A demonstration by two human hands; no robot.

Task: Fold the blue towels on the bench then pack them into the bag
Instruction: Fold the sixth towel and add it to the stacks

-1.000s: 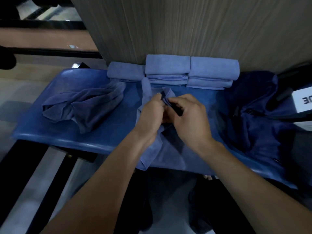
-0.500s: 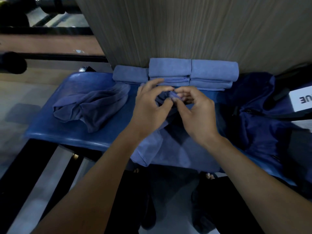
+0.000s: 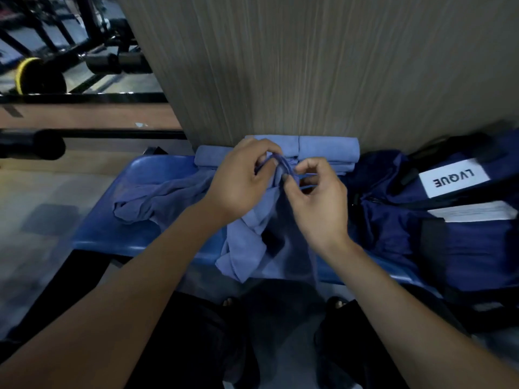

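Towel of thin blue cloth [image 3: 252, 242], lifted over the glossy blue surface [image 3: 118, 228], hangs from left hand [image 3: 238, 183] and right hand [image 3: 317, 203], fingers pinching its top edge; best slide them apart to find corners. Navy fabric bag [image 3: 407, 228], far right: contents cannot be told.

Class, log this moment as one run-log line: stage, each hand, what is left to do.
stage: folding | left hand: pinches towel edge | right hand: pinches same edge | left: crumpled towel unfolded, bag unpacked
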